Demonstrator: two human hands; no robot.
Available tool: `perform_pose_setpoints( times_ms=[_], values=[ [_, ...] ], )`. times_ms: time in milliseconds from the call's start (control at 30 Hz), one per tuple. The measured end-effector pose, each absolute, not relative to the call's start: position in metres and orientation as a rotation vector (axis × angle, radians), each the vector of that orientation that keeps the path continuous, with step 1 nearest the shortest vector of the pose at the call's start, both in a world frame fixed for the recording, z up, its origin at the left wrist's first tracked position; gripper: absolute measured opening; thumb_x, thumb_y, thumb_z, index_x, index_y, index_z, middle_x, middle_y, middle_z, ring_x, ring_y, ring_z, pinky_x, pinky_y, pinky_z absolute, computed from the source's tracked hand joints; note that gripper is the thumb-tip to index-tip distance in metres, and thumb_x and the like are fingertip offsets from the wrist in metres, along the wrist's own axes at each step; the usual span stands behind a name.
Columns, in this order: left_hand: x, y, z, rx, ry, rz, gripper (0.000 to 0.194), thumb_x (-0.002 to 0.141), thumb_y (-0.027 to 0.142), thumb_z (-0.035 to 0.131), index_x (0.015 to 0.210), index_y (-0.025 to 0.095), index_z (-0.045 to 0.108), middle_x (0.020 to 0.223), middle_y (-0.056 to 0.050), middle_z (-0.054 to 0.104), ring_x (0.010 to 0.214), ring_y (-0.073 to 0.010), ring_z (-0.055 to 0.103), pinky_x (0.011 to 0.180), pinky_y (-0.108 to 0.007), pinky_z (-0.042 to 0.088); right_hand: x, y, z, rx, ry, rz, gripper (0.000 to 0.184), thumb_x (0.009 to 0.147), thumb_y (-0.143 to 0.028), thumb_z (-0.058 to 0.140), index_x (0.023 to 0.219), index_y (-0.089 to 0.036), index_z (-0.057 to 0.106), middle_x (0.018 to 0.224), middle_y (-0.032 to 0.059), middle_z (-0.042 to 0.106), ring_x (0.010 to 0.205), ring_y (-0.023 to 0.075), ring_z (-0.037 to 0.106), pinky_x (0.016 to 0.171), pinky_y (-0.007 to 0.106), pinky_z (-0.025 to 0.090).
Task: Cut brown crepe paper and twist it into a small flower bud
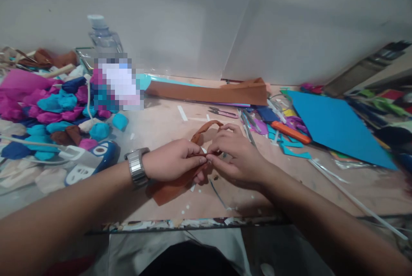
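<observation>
A brown strip [206, 128] of thin, soft-looking sheet is pinched between my two hands over the middle of the table. My left hand [172, 159], with a metal watch [138, 166] at its wrist, has thumb and fingers closed on it. Right beside it, my right hand [237, 156] grips the same strip, fingertips meeting the left thumb. Part of the strip arches in a gathered loop beyond the fingers. A wider brown flap [170, 190] hangs out below my left palm. The fingers partly hide where the material is folded.
Pink, blue and teal puffs [51, 106] crowd the left, near a clear bottle [104, 40] and a blue-and-white object [93, 160] with an eye design. A long brown sheet [206, 94] lies behind. Pink-handled snips [227, 113], an orange cutter [291, 132] and a blue sheet [343, 128] lie right.
</observation>
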State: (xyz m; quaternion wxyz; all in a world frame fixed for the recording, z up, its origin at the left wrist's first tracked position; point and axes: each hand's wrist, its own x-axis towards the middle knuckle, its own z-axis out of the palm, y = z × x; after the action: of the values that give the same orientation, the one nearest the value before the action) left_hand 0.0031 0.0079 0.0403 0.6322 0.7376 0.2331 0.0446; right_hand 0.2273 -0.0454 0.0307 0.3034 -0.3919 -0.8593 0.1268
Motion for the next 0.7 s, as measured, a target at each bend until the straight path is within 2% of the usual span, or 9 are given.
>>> perform_pose_setpoints(
  times_ms=[200,300,433,533,600,667,700],
  values=[
    [0.003,0.009,0.038,1.379,0.515,0.090,0.027,0.106,0.031,0.050,0.094,0.013,0.065,0.086,-0.009,0.078,0.080,-0.0169,0.076,0.080,-0.029,0.060,0.228,-0.045,0.030,-1.006,-2.249,0.298,0.007,0.096,-0.023,0.068,0.101,-0.026,0.073,0.093,-0.0019,0.076,0.091,0.0174,0.069,0.111,0.046,0.033],
    [0.000,0.012,0.034,1.149,0.465,0.048,0.016,0.099,0.019,0.050,0.101,0.013,0.065,0.090,-0.008,0.078,0.081,-0.0183,0.077,0.086,-0.036,0.061,0.228,-0.045,0.033,-0.982,-2.247,0.248,0.009,0.098,-0.023,0.068,0.102,-0.026,0.075,0.091,-0.0020,0.077,0.089,0.0166,0.070,0.112,0.046,0.031],
    [-0.004,0.017,0.030,1.034,0.389,0.026,0.029,0.080,0.007,0.049,0.103,0.013,0.067,0.094,-0.009,0.079,0.086,-0.0207,0.079,0.093,-0.041,0.060,0.229,-0.045,0.035,-0.945,-2.258,0.211,0.011,0.099,-0.024,0.068,0.104,-0.027,0.077,0.089,-0.0029,0.078,0.087,0.0160,0.070,0.112,0.045,0.030],
    [-0.006,0.017,0.031,0.990,0.391,0.018,0.033,0.075,0.006,0.051,0.103,0.015,0.067,0.094,-0.009,0.079,0.085,-0.0219,0.079,0.091,-0.042,0.061,0.230,-0.046,0.035,-0.935,-2.279,0.177,0.010,0.100,-0.025,0.067,0.103,-0.028,0.077,0.086,-0.0041,0.078,0.085,0.0156,0.070,0.112,0.046,0.030],
    [-0.006,0.016,0.034,0.956,0.420,0.010,0.025,0.081,0.010,0.053,0.101,0.016,0.068,0.090,-0.009,0.079,0.081,-0.0216,0.078,0.089,-0.041,0.062,0.230,-0.046,0.035,-0.927,-2.289,0.143,0.010,0.100,-0.025,0.067,0.103,-0.027,0.076,0.087,-0.0037,0.078,0.085,0.0155,0.070,0.112,0.046,0.030],
    [-0.005,0.015,0.037,0.944,0.466,0.021,0.013,0.093,0.021,0.057,0.097,0.015,0.068,0.086,-0.008,0.079,0.078,-0.0208,0.078,0.087,-0.041,0.062,0.231,-0.046,0.035,-0.922,-2.296,0.116,0.009,0.101,-0.025,0.067,0.103,-0.027,0.075,0.089,-0.0031,0.079,0.086,0.0157,0.071,0.112,0.046,0.031],
    [-0.004,0.014,0.038,0.948,0.492,0.027,0.015,0.097,0.028,0.060,0.096,0.015,0.067,0.084,-0.008,0.078,0.076,-0.0200,0.078,0.086,-0.040,0.062,0.231,-0.046,0.035,-0.923,-2.298,0.108,0.009,0.101,-0.025,0.067,0.103,-0.027,0.075,0.090,-0.0028,0.079,0.087,0.0159,0.071,0.112,0.046,0.031]
  ],
)
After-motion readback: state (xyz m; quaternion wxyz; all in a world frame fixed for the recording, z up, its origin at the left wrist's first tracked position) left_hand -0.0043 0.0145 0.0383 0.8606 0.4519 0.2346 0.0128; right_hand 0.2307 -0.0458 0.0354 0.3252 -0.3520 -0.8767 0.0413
